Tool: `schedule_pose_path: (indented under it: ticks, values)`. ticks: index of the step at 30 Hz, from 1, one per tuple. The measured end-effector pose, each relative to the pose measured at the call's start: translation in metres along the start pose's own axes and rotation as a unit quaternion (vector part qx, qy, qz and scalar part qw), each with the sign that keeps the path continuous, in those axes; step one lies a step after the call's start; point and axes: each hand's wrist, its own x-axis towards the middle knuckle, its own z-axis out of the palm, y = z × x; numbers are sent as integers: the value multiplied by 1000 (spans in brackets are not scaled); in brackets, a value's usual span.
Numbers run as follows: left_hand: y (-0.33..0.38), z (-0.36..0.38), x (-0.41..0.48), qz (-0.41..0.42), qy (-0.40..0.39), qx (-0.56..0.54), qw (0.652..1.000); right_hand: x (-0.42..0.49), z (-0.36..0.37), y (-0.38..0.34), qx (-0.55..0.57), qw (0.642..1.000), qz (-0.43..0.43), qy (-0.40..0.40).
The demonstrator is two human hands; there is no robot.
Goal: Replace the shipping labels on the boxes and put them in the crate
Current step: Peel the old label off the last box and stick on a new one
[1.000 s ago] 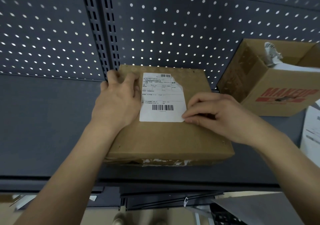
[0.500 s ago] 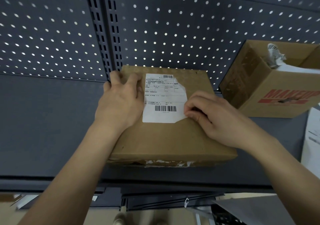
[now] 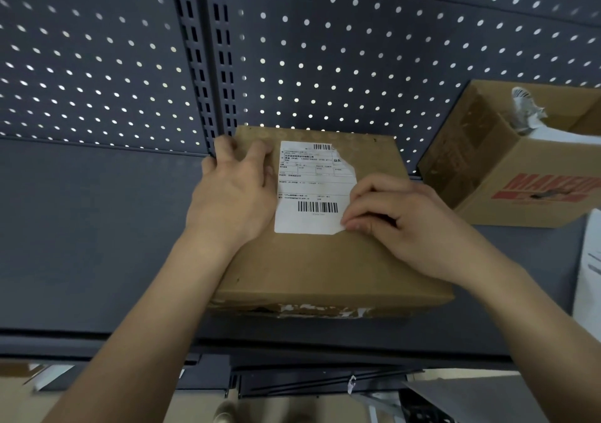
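On the dark shelf (image 3: 97, 244), a closed brown box (image 3: 318, 260), lying flat, far edge close up against the pegboard (image 3: 357, 48), just right of its slotted upright (image 3: 208, 65). Stuck on top, toward the far side, a white label (image 3: 309, 188) with small print and two barcodes, upper right corner torn away in a ragged line. Left grip (image 3: 237, 188) laid open over the far left part of the box top, fingers spread and nearly straight, fingertips just beside the label's left edge, thumb out at the box's left rim; resting there, curled round nothing. Right grip (image 3: 400, 224) closed on the label: fingers bent, thumb and forefinger tips pinching the lower right corner, that corner slightly raised off the cardboard, heel of the hand down on the box top. Both forearms bare, reaching in from the near side. Along the box's near face, scraps of torn white tape (image 3: 325, 310). To the right, apart from the first, a second box (image 3: 520, 169), open at the top, red lettering on its side only partly readable, a crumpled wad of paper (image 3: 525, 110) poking up inside. At the far right edge, part of a printed white sheet (image 3: 590, 276), just beside the second box. Below the shelf front, dark rails and a blurred floor, too unclear to name further.
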Motion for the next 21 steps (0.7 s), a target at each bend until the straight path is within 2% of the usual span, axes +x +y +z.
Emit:
schedule_pose_path:
  ticks: [8,21]
  values:
    - [-1,-1,0,3,-1,7,1000,6,5,-9,-49,998,46,1]
    - [-3,0,0,2,5,1,1000,12,11,-11,-29,994,94,45]
